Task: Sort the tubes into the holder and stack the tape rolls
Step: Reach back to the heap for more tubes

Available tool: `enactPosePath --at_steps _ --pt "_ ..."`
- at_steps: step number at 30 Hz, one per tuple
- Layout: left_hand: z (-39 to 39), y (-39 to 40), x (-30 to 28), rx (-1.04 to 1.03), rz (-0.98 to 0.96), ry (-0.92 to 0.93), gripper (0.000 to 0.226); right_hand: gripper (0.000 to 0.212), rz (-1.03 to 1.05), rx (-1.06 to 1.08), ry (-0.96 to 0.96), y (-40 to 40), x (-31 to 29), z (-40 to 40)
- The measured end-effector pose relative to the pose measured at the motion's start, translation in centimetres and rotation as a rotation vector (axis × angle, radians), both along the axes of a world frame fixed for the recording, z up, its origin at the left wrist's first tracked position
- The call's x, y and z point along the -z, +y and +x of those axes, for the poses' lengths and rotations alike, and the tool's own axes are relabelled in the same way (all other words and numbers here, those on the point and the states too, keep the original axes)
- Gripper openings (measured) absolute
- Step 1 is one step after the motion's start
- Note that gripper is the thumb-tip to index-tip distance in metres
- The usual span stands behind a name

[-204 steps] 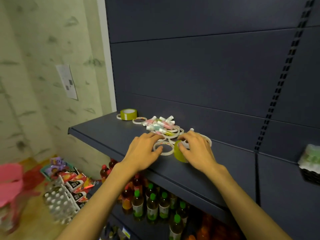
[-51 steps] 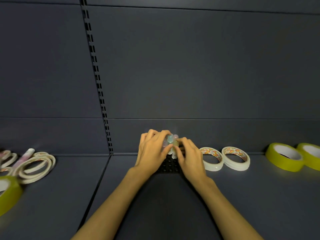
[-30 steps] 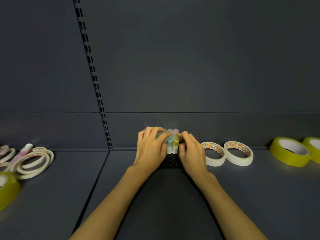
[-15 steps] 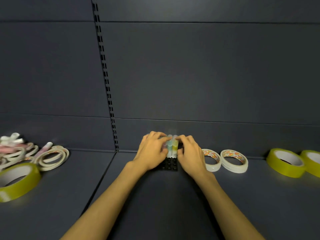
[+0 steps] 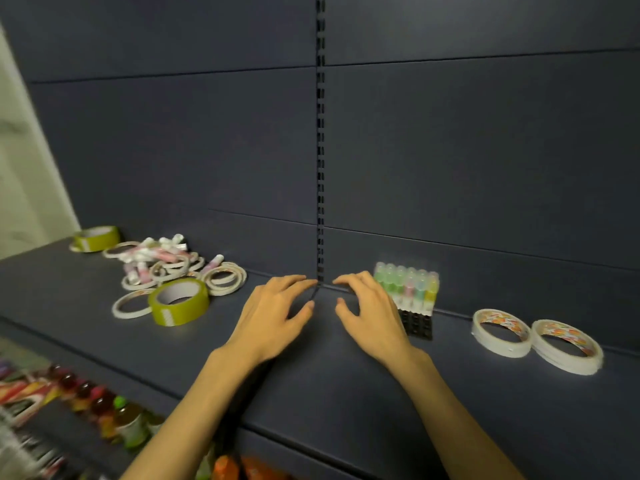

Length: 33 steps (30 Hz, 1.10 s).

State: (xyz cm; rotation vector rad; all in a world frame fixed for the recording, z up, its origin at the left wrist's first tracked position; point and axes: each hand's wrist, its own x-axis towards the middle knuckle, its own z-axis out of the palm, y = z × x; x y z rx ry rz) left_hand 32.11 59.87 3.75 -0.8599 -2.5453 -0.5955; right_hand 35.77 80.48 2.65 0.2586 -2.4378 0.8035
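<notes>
A black holder (image 5: pixel 417 323) stands against the back panel with several pastel tubes (image 5: pixel 408 285) upright in it. My right hand (image 5: pixel 370 313) hovers just left of the holder, fingers spread, holding nothing. My left hand (image 5: pixel 273 313) hovers beside it, also empty with fingers relaxed. Further left lies a pile of loose tubes (image 5: pixel 156 254) mixed with thin white tape rolls (image 5: pixel 221 278). A wide yellow-green tape roll (image 5: pixel 178 301) lies in front of that pile, and another one (image 5: pixel 97 237) at the far left. Two stacks of white patterned tape rolls (image 5: pixel 500 332) (image 5: pixel 566 346) sit right of the holder.
The dark shelf (image 5: pixel 311 393) has a front edge below my forearms. A slotted upright (image 5: pixel 320 150) runs down the back panel between my hands. Drink bottles (image 5: pixel 121 420) stand on the lower shelf at the bottom left.
Both hands have let go of the tubes in the holder and moved left of it. My view has swung left, bringing the loose pile into view.
</notes>
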Motion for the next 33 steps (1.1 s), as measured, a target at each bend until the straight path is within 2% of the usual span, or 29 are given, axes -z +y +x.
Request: enactPosePath --at_steps 6,10,14,19,25,33 --pt "1.3 -11.5 0.6 -0.143 0.011 -0.017 0.054 0.023 0.016 -0.122 -0.025 -11.1 -0.1 -1.4" --pt "1.8 -19.5 1.2 -0.192 0.007 -0.033 0.049 0.023 0.021 -0.17 -0.043 -19.3 -0.1 -2.0" --pt "1.8 -27.4 1.9 -0.222 -0.033 -0.078 0.054 0.023 0.059 -0.177 -0.049 -26.9 0.0 -2.9" --pt "0.7 -35.9 1.6 -0.224 -0.063 -0.108 0.048 0.025 0.027 -0.158 -0.061 -34.5 0.6 -4.2" --pt "-1.8 -42.4 1.5 -0.243 -0.03 -0.116 0.046 0.024 0.022 -0.152 -0.088 -40.3 0.8 -6.4" --pt "-8.4 -46.4 1.7 -0.221 -0.087 -0.108 0.047 0.027 0.021 -0.087 -0.047 -44.7 0.3 -12.6"
